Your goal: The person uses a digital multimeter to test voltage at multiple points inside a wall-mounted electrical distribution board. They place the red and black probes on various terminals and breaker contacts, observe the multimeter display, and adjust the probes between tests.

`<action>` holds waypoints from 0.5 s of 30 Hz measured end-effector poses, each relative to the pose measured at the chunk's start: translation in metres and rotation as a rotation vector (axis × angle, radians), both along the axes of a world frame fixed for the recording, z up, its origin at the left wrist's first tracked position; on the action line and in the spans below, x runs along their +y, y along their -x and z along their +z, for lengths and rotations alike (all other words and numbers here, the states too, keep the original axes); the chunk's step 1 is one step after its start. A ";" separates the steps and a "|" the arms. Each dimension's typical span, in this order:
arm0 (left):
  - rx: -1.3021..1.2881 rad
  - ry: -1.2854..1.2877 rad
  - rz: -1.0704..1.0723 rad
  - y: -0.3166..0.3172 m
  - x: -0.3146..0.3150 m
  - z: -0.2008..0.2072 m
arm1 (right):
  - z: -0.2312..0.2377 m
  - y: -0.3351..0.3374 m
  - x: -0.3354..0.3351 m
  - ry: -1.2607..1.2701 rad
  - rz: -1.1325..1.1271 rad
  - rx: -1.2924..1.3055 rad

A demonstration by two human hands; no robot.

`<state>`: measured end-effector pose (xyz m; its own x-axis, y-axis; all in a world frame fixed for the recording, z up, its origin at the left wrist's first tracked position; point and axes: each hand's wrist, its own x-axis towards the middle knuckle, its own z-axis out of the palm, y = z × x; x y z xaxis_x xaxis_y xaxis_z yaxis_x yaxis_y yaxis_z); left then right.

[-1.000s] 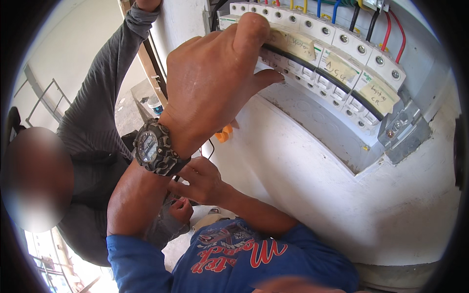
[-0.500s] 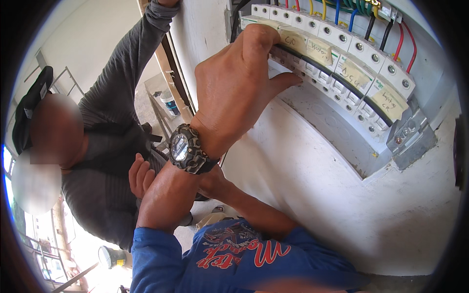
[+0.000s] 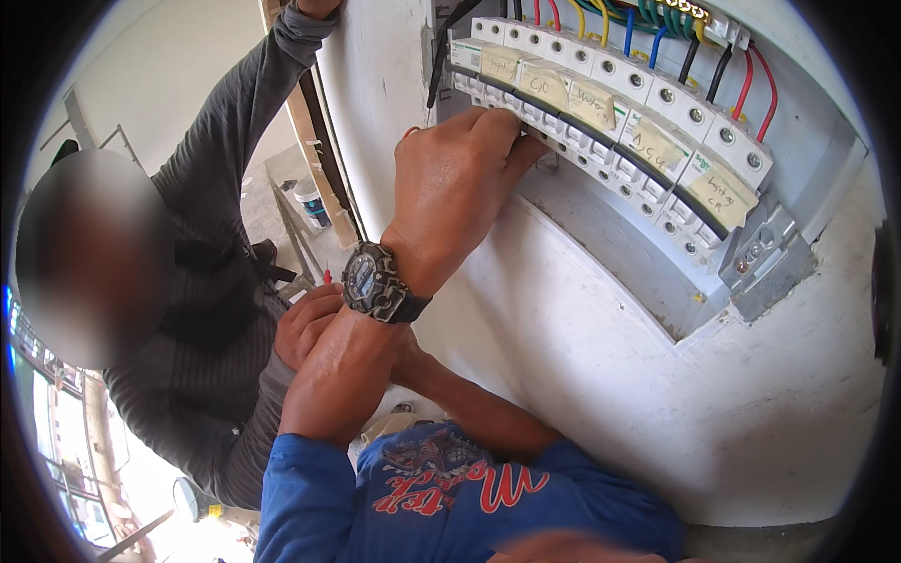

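A row of white circuit breakers (image 3: 601, 113) with handwritten paper labels is mounted in an open wall panel box (image 3: 610, 253). My left hand (image 3: 455, 178), with a camouflage-patterned watch (image 3: 375, 281) on its wrist, reaches up to the lower edge of the row, near its left part. Its fingers are curled in and the thumb lies close to them; what they grip, if anything, is hidden. My right hand (image 3: 405, 361) crosses behind my left forearm. Its fingers are out of sight there, beside a co-worker's hand (image 3: 305, 324). A small red tip (image 3: 327, 277) pokes up by that hand.
Red, yellow, blue and black wires (image 3: 629, 33) enter the breakers from above. A bent metal bracket (image 3: 770, 263) sits at the box's right end. The co-worker in a dark grey top (image 3: 216, 235) stands close on my left. Buckets (image 3: 312, 204) stand on the floor behind.
My left hand has dropped from the breakers' upper front to their lower edge, its thumb drawn in. The co-worker has leaned nearer, their lower hand moving toward my forearms. A red tip has appeared.
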<state>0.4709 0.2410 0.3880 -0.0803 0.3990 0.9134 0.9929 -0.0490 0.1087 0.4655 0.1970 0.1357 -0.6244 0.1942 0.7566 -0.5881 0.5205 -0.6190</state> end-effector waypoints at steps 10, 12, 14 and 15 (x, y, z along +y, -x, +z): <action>-0.131 0.040 -0.036 -0.009 -0.026 -0.001 | -0.008 0.025 -0.004 -0.114 0.028 0.128; -0.177 0.034 -0.101 -0.017 -0.048 -0.009 | 0.007 0.011 -0.004 -0.130 -0.028 0.123; -0.253 0.046 -0.182 -0.025 -0.070 -0.027 | 0.027 -0.001 -0.002 0.014 0.010 0.086; -0.156 0.037 -0.260 -0.027 -0.079 -0.038 | 0.035 -0.012 0.004 0.016 0.030 0.020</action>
